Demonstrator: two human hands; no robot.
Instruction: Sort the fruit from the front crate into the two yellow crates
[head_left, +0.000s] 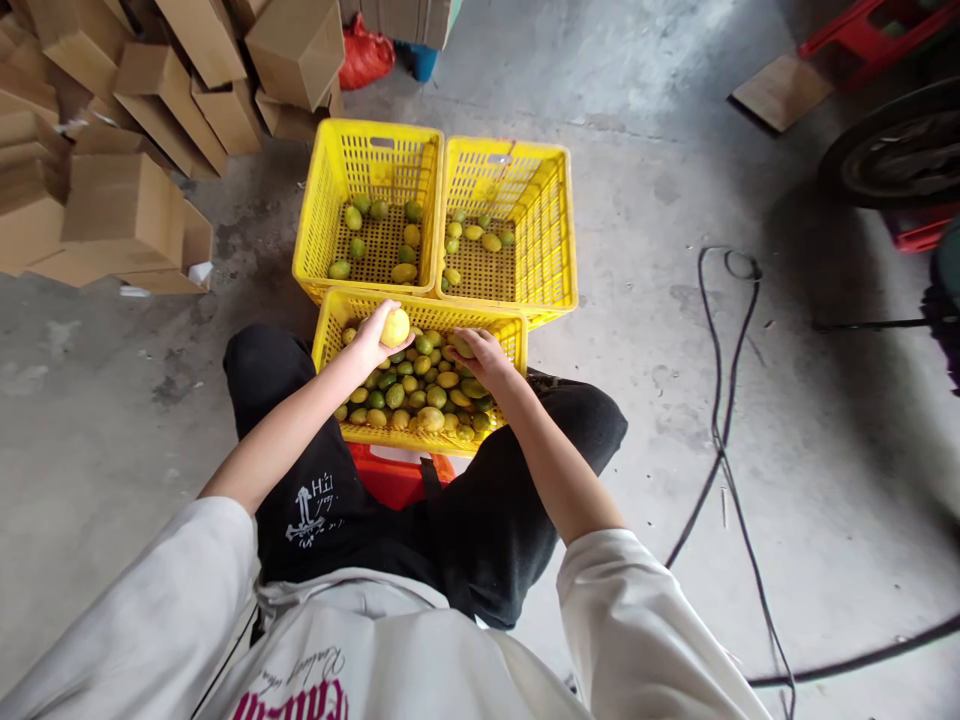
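My left hand (369, 342) is closed around a pale yellow lemon (395, 327), raised over the near yellow crate (328, 345). To its right, my right hand (487, 358) has its fingers around a greenish-yellow lemon (462, 346), partly hidden by the fingers. Below both hands, the near crate holds many green and yellow lemons (430, 419) in a heap. Beyond it stand two more yellow crates side by side. Several lemons (404, 272) lie scattered on the floor of the far left crate (307, 225), and several others (491, 242) in the far right crate (566, 230).
Cardboard boxes (124, 210) are piled at the upper left, near a red bag (367, 54). A black cable (721, 450) loops across the concrete floor on the right. A wheel (892, 150) stands at the far right. Something red (390, 478) shows between my legs.
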